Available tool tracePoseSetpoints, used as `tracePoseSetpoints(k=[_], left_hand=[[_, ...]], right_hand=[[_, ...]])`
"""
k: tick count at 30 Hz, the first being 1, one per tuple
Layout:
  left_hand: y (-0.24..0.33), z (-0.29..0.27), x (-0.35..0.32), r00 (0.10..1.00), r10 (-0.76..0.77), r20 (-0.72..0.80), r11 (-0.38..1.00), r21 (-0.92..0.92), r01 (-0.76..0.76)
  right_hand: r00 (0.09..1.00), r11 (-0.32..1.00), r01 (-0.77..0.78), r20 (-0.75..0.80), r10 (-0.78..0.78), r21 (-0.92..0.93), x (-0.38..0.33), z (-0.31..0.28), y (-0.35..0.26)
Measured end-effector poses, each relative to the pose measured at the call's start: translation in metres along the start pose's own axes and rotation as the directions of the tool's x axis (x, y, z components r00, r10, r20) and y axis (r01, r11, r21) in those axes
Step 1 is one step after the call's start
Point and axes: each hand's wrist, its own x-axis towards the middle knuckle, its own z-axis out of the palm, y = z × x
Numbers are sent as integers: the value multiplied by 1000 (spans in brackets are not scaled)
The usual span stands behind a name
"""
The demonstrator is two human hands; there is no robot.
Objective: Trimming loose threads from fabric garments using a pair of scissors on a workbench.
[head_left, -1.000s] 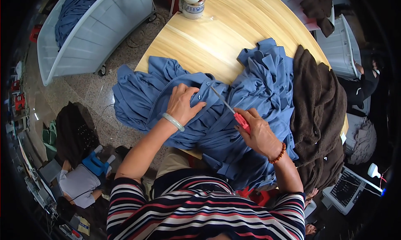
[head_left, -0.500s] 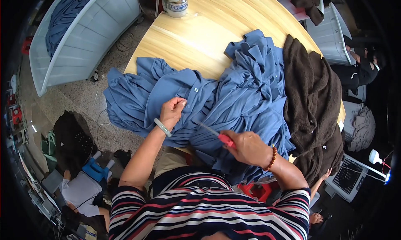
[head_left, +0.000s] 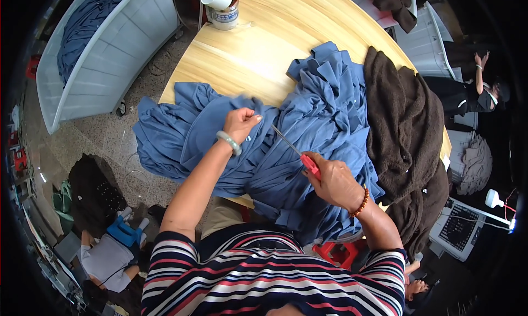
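Note:
Bunched blue shirts [head_left: 324, 118] with collars and buttons lie across the near side of the wooden table [head_left: 258, 52]. My left hand [head_left: 241, 126], closed in a pinch, is over the left part of the pile. Its fingertips seem to grip a blue shirt, though the held bit is hidden; the cloth just beyond is blurred. My right hand [head_left: 336, 183] is wrapped round the red handle of a tool with a long, thin metal shaft [head_left: 287, 140]. The shaft points up and left toward my left hand, its tip apart from the fingers.
Dark brown knitted garments [head_left: 404, 118] hang over the table's right side. A patterned mug [head_left: 224, 20] with a white cup and scissors stands at the far left edge. A grey wheeled bin [head_left: 93, 57] holds blue cloth. A red stool [head_left: 338, 254] is below the table; other people are around.
My left hand has moved up and right, the cloth beyond it shifting. My right hand has moved slightly right, and the tool's tip is now higher.

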Motion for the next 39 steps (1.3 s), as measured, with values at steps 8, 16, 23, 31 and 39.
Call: tracePoseSetpoints(k=[8,16,23,31,39], left_hand=[[4,-3,-67,991,-75,113,873,-472,120],[-16,5,-115,975,-114,190,993,-1,117],[20,23,-63,928,315,-197,881,425,-209],[15,19,-7,1000,-2,-31,918,397,15],[-4,0,-69,996,-73,60,608,-788,92]], right_hand=[[976,994,86,196,-99,73,-14,-4,-1],[979,981,77,173,-108,181,-22,-2,6],[994,991,49,95,-61,126,-21,11,15],[998,989,37,41,-43,141,-32,3,13],[988,993,99,116,-106,59,-26,1,11]])
